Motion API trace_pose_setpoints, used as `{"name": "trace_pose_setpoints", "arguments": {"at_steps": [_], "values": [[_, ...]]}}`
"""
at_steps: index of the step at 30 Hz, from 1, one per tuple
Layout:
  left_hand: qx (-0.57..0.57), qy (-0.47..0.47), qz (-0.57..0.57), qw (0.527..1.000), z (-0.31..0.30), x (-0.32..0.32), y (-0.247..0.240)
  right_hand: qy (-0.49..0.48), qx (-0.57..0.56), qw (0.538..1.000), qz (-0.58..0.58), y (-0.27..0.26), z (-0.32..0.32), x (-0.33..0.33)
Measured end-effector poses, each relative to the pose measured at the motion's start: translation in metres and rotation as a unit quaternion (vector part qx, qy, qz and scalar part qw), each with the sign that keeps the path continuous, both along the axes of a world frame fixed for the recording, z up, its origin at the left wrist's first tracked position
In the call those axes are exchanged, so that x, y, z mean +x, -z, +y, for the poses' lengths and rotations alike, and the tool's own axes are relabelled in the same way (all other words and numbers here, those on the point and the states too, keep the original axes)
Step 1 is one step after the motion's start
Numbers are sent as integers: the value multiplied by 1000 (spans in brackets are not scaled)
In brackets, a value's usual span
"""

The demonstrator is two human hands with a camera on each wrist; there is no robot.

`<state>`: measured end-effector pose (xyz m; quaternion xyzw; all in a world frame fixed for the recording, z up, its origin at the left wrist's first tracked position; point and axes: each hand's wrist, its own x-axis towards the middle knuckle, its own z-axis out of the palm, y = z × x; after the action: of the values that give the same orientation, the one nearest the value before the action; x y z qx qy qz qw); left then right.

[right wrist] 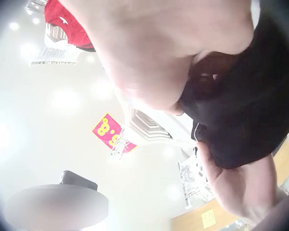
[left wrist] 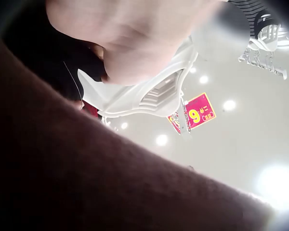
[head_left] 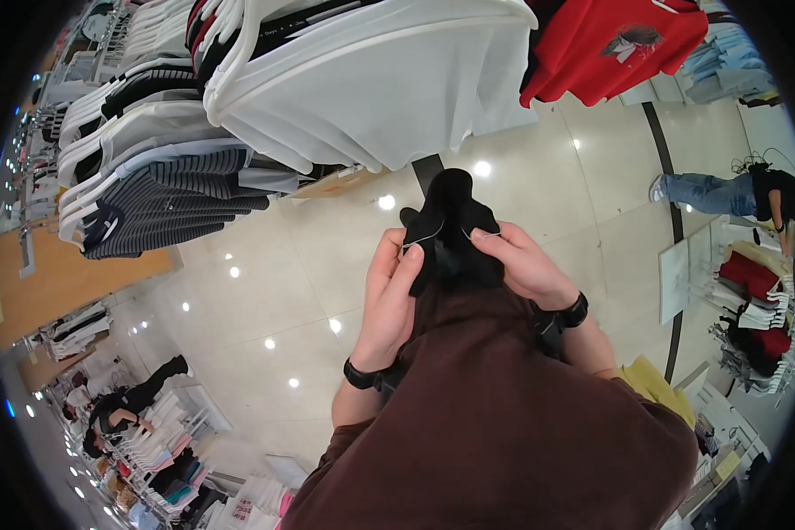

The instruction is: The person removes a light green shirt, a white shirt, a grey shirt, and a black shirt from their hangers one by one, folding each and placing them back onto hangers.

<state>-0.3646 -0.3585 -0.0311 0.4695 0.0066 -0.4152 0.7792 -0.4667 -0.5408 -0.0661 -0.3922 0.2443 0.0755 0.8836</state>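
A black cloth item (head_left: 452, 234) is held up between both hands in front of the chest, with a thin pale string or wire across it. The left hand (head_left: 389, 296) pinches its left edge between thumb and fingers. On the other edge the right hand (head_left: 530, 269) grips the cloth, thumb on top. In the left wrist view the left hand (left wrist: 130, 38) fills the top, beside dark cloth. The right wrist view has the right hand (right wrist: 159, 48) above the black cloth (right wrist: 245, 106), and the left hand (right wrist: 245, 185) below it.
White shirts (head_left: 371, 88) on hangers hang just ahead, with a red shirt (head_left: 614, 49) to their right and striped shirts (head_left: 168, 199) to the left. Two people stand farther off, one at the right (head_left: 742, 194), one at lower left (head_left: 128, 406). Tiled floor (head_left: 274, 274) lies between racks.
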Motion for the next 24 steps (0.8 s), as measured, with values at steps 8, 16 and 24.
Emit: {"name": "trace_pose_setpoints", "arguments": {"at_steps": [8, 16, 24], "values": [[-11, -2, -57, 998, 19, -3, -12, 22, 43, 999, -16, -16, -1, -24], [5, 82, -128, 988, 28, -25, -9, -48, 64, 995, -62, -26, 28, -12], [-20, 8, -40, 999, 45, -16, -8, 36, 138, 989, -30, -18, 26, -16]]}}
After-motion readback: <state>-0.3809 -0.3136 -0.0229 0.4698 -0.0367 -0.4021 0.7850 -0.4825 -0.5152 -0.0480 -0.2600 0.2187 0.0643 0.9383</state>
